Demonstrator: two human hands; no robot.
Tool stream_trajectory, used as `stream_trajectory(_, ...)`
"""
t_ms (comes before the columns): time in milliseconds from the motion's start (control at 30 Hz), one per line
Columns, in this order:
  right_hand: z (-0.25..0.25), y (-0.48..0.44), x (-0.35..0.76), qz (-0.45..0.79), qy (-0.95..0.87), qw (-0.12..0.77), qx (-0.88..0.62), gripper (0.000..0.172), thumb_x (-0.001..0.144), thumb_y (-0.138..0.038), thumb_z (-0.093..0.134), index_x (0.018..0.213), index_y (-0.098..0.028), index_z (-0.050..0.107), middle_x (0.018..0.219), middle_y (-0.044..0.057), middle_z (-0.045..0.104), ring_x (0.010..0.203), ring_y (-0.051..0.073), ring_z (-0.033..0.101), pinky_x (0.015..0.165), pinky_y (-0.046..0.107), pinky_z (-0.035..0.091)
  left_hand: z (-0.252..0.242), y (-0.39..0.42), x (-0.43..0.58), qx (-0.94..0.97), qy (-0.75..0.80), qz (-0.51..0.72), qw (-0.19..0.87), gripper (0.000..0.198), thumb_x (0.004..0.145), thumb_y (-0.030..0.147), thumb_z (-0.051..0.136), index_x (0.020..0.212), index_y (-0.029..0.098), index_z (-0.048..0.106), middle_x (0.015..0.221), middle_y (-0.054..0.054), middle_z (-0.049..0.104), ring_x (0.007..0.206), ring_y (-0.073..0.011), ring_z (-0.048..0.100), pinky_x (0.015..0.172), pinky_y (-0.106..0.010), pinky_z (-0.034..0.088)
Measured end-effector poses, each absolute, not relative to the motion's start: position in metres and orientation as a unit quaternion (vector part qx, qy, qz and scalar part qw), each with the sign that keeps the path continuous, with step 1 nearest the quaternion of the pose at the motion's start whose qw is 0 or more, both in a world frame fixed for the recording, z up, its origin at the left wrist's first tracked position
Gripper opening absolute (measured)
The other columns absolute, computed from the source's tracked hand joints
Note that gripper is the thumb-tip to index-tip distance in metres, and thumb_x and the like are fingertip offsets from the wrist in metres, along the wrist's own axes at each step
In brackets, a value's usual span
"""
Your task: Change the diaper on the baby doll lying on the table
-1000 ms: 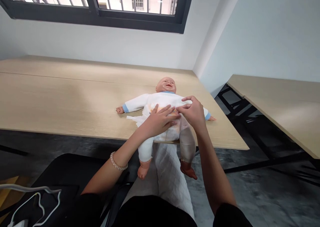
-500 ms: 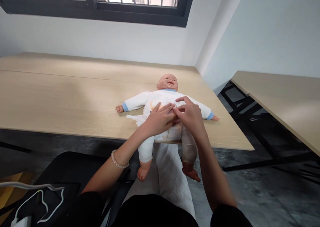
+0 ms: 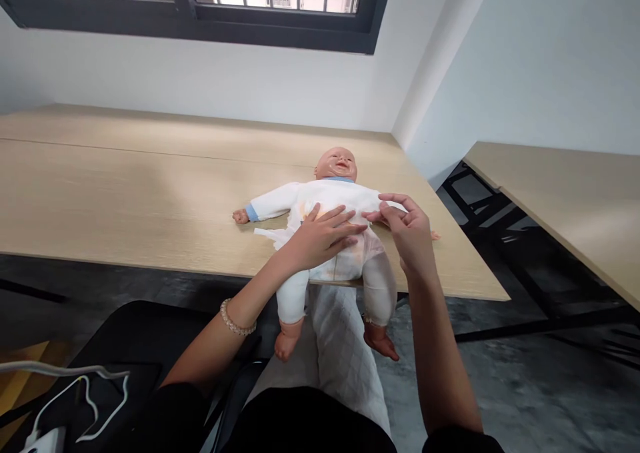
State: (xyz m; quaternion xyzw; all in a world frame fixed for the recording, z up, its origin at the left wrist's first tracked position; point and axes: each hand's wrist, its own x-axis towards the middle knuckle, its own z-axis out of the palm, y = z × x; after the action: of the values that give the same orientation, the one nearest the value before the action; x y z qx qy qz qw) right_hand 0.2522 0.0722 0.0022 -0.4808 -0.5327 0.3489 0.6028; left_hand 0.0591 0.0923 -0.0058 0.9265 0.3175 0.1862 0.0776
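A baby doll (image 3: pixel 327 190) in a white top with blue cuffs lies on its back on the table (image 3: pixel 150 200), its legs hanging over the front edge. A diaper (image 3: pixel 337 266) with orange print is around its hips, and a white diaper tab (image 3: pixel 270 233) sticks out at the left. My left hand (image 3: pixel 325 238) rests on the diaper's front, fingers spread. Over the doll's right-hand side in view, my right hand (image 3: pixel 407 230) is raised with fingers loosely bent and apart; nothing shows between them. It partly covers the doll's arm on that side.
Another table (image 3: pixel 565 193) with black folding legs stands to the right. A black chair (image 3: pixel 135 346) is at the lower left, with a white cable (image 3: pixel 65 373) and a power strip (image 3: pixel 47 440) on it. A wall and window (image 3: pixel 280 23) lie behind.
My right hand has moved off the diaper's middle toward the right, away from my left hand. My left hand has stayed in place, its fingers a little more spread.
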Motion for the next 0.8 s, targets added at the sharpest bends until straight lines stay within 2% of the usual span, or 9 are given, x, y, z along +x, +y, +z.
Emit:
stream_trajectory(67, 0.001, 0.07, 0.25, 0.288, -0.551, 0.606, -0.496, 0.032, 0.089, -0.047, 0.063, 0.108, -0.02, 0.064, 0.091, 0.007, 0.076, 0.095, 0.024, 0.073, 0.096, 0.044, 0.055, -0.006, 0.091, 0.06, 0.923, 0.326, 0.19, 0.08, 0.044, 0.107, 0.04, 0.036, 0.15, 0.03, 0.042, 0.157, -0.004, 0.045, 0.152, -0.0219, 0.029, 0.123, -0.062, 0.016)
stream_trajectory(133, -0.003, 0.067, 0.242, 0.229, -0.597, 0.572, -0.514, 0.035, 0.093, -0.047, 0.057, 0.112, -0.019, 0.067, 0.113, 0.011, 0.074, 0.111, 0.025, 0.068, 0.103, 0.045, 0.051, -0.006, 0.091, 0.061, 0.917, 0.338, 0.193, 0.083, 0.047, 0.107, 0.041, 0.036, 0.151, 0.026, 0.039, 0.156, -0.006, 0.046, 0.152, -0.0213, 0.03, 0.124, -0.06, 0.015)
stream_trajectory(200, -0.008, 0.062, 0.233, 0.185, -0.642, 0.521, -0.531, 0.042, 0.097, -0.047, 0.049, 0.12, -0.017, 0.067, 0.128, 0.012, 0.068, 0.123, 0.027, 0.063, 0.108, 0.046, 0.047, -0.006, 0.09, 0.062, 0.915, 0.349, 0.187, 0.084, 0.044, 0.106, 0.04, 0.036, 0.146, 0.023, 0.046, 0.155, -0.007, 0.047, 0.152, -0.0216, 0.03, 0.124, -0.059, 0.014)
stream_trajectory(300, -0.015, 0.057, 0.223, 0.154, -0.674, 0.453, -0.564, 0.055, 0.103, -0.049, 0.034, 0.137, -0.014, 0.058, 0.138, 0.015, 0.061, 0.13, 0.03, 0.057, 0.109, 0.048, 0.046, -0.004, 0.091, 0.063, 0.915, 0.348, 0.179, 0.096, 0.039, 0.106, 0.037, 0.036, 0.137, 0.022, 0.054, 0.153, -0.007, 0.049, 0.151, -0.0221, 0.031, 0.125, -0.058, 0.014)
stream_trajectory(433, -0.019, 0.055, 0.221, 0.146, -0.686, 0.415, -0.58, 0.06, 0.105, -0.048, 0.024, 0.146, -0.013, 0.049, 0.144, 0.014, 0.056, 0.132, 0.029, 0.056, 0.107, 0.048, 0.047, -0.004, 0.091, 0.064, 0.908, 0.34, 0.209, 0.13, 0.033, 0.104, 0.032, 0.039, 0.127, 0.019, 0.058, 0.146, -0.009, 0.057, 0.149, -0.0238, 0.036, 0.124, -0.06, 0.015)
stream_trajectory(567, -0.022, 0.056, 0.222, 0.135, -0.699, 0.406, -0.573, 0.059, 0.105, -0.047, 0.023, 0.141, -0.013, 0.055, 0.142, 0.014, 0.058, 0.133, 0.028, 0.055, 0.111, 0.048, 0.045, -0.011, 0.094, 0.062, 0.885, 0.323, 0.302, 0.143, 0.023, 0.098, 0.03, 0.049, 0.114, 0.018, 0.062, 0.134, -0.01, 0.064, 0.145, -0.0262, 0.041, 0.124, -0.055, 0.022)
stream_trajectory(633, -0.022, 0.056, 0.222, 0.125, -0.707, 0.394, -0.574, 0.058, 0.105, -0.046, 0.024, 0.136, -0.012, 0.06, 0.139, 0.014, 0.06, 0.134, 0.029, 0.054, 0.113, 0.05, 0.042, -0.015, 0.095, 0.052, 0.839, 0.346, 0.397, 0.139, 0.021, 0.099, 0.031, 0.047, 0.102, 0.018, 0.064, 0.12, -0.009, 0.07, 0.136, -0.026, 0.051, 0.12, -0.051, 0.031)
stream_trajectory(700, -0.022, 0.054, 0.221, 0.117, -0.719, 0.379, -0.571, 0.057, 0.105, -0.045, 0.025, 0.133, -0.013, 0.063, 0.139, 0.014, 0.06, 0.137, 0.03, 0.051, 0.115, 0.05, 0.04, -0.02, 0.095, 0.035, 0.757, 0.422, 0.484, 0.12, 0.025, 0.099, 0.032, 0.045, 0.092, 0.019, 0.064, 0.104, -0.008, 0.072, 0.118, -0.0249, 0.062, 0.11, -0.046, 0.042)
stream_trajectory(800, -0.02, 0.052, 0.221, 0.11, -0.736, 0.358, -0.564, 0.055, 0.105, -0.043, 0.025, 0.134, -0.014, 0.062, 0.141, 0.013, 0.058, 0.141, 0.029, 0.046, 0.116, 0.048, 0.039, -0.032, 0.095, 0.001, 0.692, 0.533, 0.477, 0.097, 0.022, 0.097, 0.033, 0.047, 0.091, 0.019, 0.064, 0.099, -0.008, 0.071, 0.103, -0.0254, 0.063, 0.1, -0.043, 0.047)
